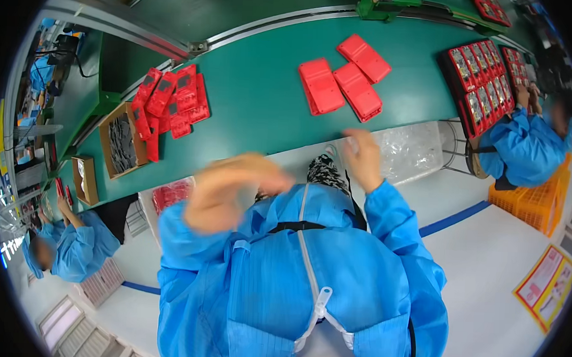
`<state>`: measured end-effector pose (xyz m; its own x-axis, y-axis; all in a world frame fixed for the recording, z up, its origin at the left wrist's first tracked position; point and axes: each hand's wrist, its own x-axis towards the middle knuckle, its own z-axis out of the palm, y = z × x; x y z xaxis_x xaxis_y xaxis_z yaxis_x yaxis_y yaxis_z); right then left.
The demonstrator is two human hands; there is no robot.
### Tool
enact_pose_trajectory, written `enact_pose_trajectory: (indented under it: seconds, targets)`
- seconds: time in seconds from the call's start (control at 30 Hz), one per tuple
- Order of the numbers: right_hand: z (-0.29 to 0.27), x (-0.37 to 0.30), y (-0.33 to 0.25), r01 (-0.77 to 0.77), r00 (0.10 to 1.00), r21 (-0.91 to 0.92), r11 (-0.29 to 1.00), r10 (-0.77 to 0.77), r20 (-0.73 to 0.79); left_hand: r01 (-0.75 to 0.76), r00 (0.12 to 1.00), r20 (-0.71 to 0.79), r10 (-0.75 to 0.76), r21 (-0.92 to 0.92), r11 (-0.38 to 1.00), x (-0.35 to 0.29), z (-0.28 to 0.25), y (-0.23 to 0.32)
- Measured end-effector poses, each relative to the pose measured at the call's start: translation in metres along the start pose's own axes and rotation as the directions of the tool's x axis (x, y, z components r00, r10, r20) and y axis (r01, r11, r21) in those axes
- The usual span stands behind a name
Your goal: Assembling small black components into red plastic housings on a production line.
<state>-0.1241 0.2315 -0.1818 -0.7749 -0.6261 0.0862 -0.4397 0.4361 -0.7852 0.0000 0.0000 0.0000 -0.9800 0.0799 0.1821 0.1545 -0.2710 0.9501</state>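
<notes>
Your left hand [225,192] is in front of your body, below the table edge, with fingers bent toward the right; it is blurred, so I cannot tell whether it holds something. Your right hand [363,157] is near the edge of the green table [258,91], pointing away from you; its fingers are foreshortened, and I cannot tell how wide they stand.

Beyond the right hand, well apart from it, the red plastic casings [359,92] lie flat on the table. The left and middle ones have the long axis running mostly away from you, far ends leaning left. The farthest one is slanted more strongly, its far end also to the left. Under the left casing, another red edge shows, but most of it is hidden.

On the left, a heap of red housings with dark windows [174,100] points in several directions; many cover each other. Beside it, a cardboard box [104,148] holds dark pieces, too small to make out.
</notes>
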Motion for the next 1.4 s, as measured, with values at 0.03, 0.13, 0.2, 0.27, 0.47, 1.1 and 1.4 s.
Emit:
enact_pose_trajectory:
  seconds: [0.03,0.13,0.2,0.27,0.47,1.1,1.4]
  targets:
    - [0.009,-0.001,-0.001,-0.005,1.0,0.011,1.0,0.004,0.022,0.143,0.99,-0.043,-0.136,0.212,0.967,-0.004,0.001,-0.024]
    - [0.008,-0.056,0.054,0.012,0.879,0.011,1.0,-0.016,0.476,0.487,0.873,-0.16,-0.46,0.293,0.823,-0.019,0.065,-0.144]
    - [0.048,-0.063,0.086,-0.018,0.746,-0.11,0.994,0.086,0.66,0.535,0.821,-0.156,-0.549,0.543,0.647,-0.053,0.06,-0.215]
    - [0.08,-0.086,0.122,-0.085,0.623,-0.236,0.968,0.236,0.746,0.65,0.722,-0.2,-0.663,0.526,0.549,-0.107,0.074,-0.271]
    - [0.217,-0.129,0.298,-0.05,0.69,-0.434,0.899,0.345,0.636,0.817,0.572,-0.385,-0.724,0.35,0.459,-0.249,0.102,-0.397]
    - [0.458,-0.013,0.625,-0.109,0.788,-0.914,0.391,0.594,0.161,0.95,0.093,-0.996,-0.001,0.088,0.299,-0.414,0.122,-0.576]
    - [0.507,-0.032,0.672,-0.455,0.76,-0.832,0.317,0.625,-0.177,0.958,0.033,-0.996,0.087,0.057,0.282,-0.424,0.121,-0.581]
